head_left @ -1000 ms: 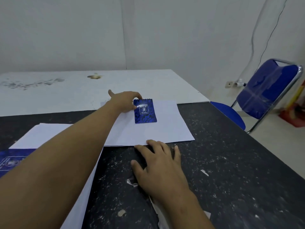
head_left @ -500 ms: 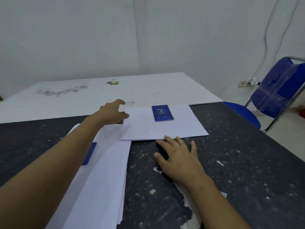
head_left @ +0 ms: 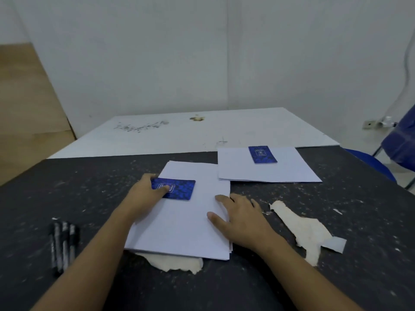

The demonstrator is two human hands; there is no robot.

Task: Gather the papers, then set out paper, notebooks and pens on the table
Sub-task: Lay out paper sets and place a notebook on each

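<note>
Near notebook and far notebook: blue covers, labels too blurry to read tbh.
Scuffed black table, peeling in pale patches, white wall behind. Left hand grips the near notebook's left end, thumb on the cover, atop the paper stack; right hand lies flat, fingers spread, on the stack's right edge. Far notebook sits on a single sheet; pens lie left.

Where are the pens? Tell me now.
In the head view, the pens lie bunched on the dark table at lower left, well left of the paper stack.
</note>
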